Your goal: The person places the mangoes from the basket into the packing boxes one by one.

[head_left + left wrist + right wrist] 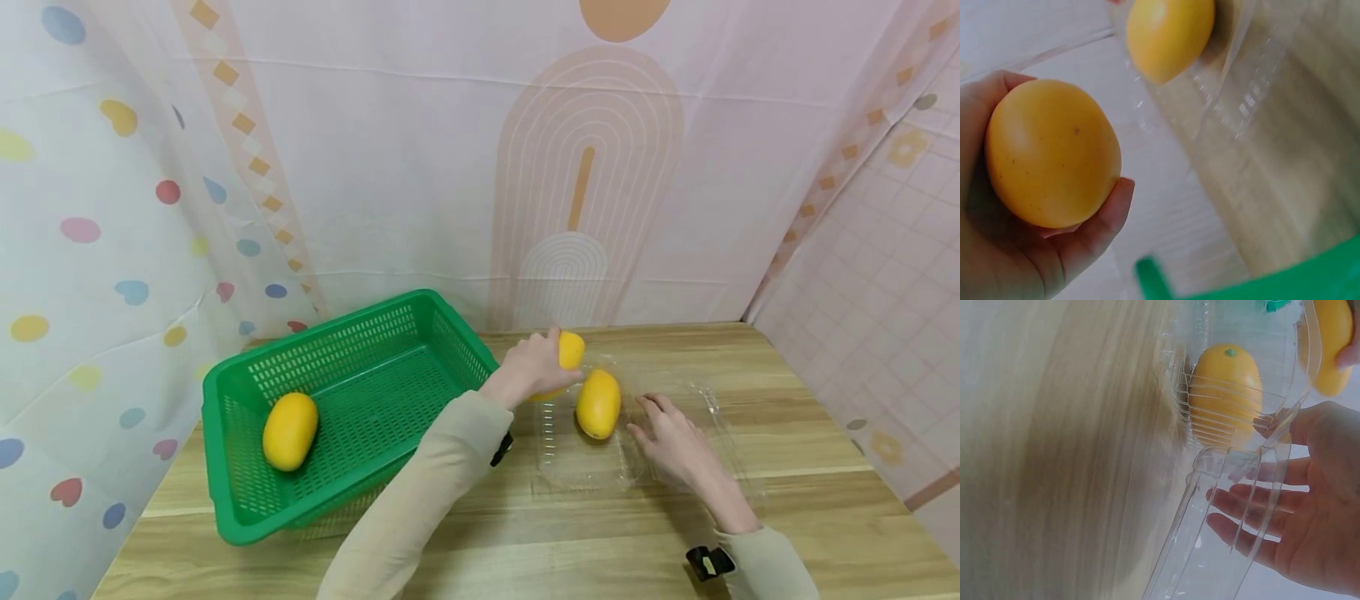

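My left hand (pixel 531 367) grips a smooth yellow melon (pixel 572 350) above the left side of a clear plastic clamshell box (pixel 581 471). Thumb and fingers curl round the fruit in the left wrist view, where its rounded end (pixel 1054 153) faces the camera. Another yellow melon (pixel 598 406) lies inside the box, its small green stem scar (pixel 1230 353) showing in the right wrist view. At the box's right side, my right hand (pixel 675 446) has its fingers spread and loosely extended by the clear rim and lid (pixel 1210 550). Part of the held melon is hidden by my left hand.
A green perforated basket (pixel 225 450) stands on the left of the wooden table (pixel 517 550), with one yellow melon (pixel 290 432) in its left end. A patterned cloth (pixel 397 183) hangs behind the table and along both sides.
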`<state>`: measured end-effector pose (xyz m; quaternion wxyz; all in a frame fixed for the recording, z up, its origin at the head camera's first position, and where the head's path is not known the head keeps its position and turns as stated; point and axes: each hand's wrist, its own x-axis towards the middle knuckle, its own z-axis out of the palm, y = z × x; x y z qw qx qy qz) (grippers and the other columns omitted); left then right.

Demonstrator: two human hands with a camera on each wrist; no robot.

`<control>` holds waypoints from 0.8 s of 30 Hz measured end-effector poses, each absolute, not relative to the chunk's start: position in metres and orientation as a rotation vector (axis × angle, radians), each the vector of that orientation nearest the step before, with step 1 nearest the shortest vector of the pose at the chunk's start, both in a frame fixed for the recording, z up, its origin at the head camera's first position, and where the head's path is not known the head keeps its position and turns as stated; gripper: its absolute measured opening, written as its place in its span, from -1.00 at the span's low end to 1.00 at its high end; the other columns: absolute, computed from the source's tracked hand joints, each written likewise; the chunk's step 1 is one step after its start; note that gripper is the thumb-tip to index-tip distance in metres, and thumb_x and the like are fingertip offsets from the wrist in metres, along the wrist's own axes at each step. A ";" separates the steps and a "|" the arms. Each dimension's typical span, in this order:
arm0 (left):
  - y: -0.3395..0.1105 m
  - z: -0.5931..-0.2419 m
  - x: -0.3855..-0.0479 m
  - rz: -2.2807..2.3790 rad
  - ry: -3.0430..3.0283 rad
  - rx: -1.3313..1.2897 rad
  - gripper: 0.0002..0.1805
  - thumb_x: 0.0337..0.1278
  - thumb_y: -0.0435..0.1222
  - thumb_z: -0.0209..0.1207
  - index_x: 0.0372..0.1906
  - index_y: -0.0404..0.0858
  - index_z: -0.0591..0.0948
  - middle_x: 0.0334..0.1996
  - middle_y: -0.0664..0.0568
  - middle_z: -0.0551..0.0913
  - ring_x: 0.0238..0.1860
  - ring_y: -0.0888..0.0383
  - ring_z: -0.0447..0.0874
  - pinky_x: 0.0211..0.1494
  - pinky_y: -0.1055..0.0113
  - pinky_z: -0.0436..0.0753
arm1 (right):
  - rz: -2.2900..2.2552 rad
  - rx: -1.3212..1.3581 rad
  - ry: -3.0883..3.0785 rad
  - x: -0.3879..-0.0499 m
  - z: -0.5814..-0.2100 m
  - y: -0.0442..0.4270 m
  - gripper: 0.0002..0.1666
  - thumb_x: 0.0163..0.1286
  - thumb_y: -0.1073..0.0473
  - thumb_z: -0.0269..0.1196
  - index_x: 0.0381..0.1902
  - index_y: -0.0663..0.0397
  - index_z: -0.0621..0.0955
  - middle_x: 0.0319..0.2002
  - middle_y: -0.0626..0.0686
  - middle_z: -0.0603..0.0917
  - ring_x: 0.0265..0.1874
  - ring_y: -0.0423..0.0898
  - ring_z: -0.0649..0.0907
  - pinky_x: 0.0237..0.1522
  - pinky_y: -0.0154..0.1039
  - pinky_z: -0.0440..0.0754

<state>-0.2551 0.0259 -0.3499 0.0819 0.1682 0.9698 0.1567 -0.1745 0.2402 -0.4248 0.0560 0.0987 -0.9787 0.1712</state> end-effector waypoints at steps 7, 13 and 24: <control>0.044 -0.371 -0.255 0.496 2.915 0.426 -0.11 0.18 0.17 0.04 0.46 -0.24 0.07 0.26 -0.24 0.43 0.26 -0.13 0.43 0.25 0.07 0.49 | 0.516 0.300 -2.977 -0.175 -0.425 0.241 -0.40 0.37 0.11 0.17 0.23 0.40 0.40 0.19 0.38 0.44 0.05 0.33 0.56 -0.03 0.21 0.56; 0.054 -0.391 -0.255 0.463 2.987 0.397 -0.19 0.16 0.19 0.05 0.35 -0.22 0.20 0.10 -0.22 0.54 0.13 -0.08 0.52 0.11 0.12 0.56 | 0.529 0.301 -2.982 -0.175 -0.425 0.241 -0.40 0.37 0.12 0.16 0.24 0.39 0.39 0.21 0.38 0.43 0.06 0.34 0.55 -0.01 0.21 0.54; 0.065 -0.413 -0.256 0.201 3.084 0.421 -0.19 0.22 0.24 -0.04 0.39 -0.20 0.18 0.15 -0.20 0.55 0.22 -0.07 0.43 0.17 0.20 0.54 | 0.526 0.305 -2.969 -0.174 -0.424 0.241 -0.41 0.37 0.11 0.16 0.23 0.40 0.40 0.19 0.37 0.44 0.05 0.33 0.56 -0.01 0.21 0.55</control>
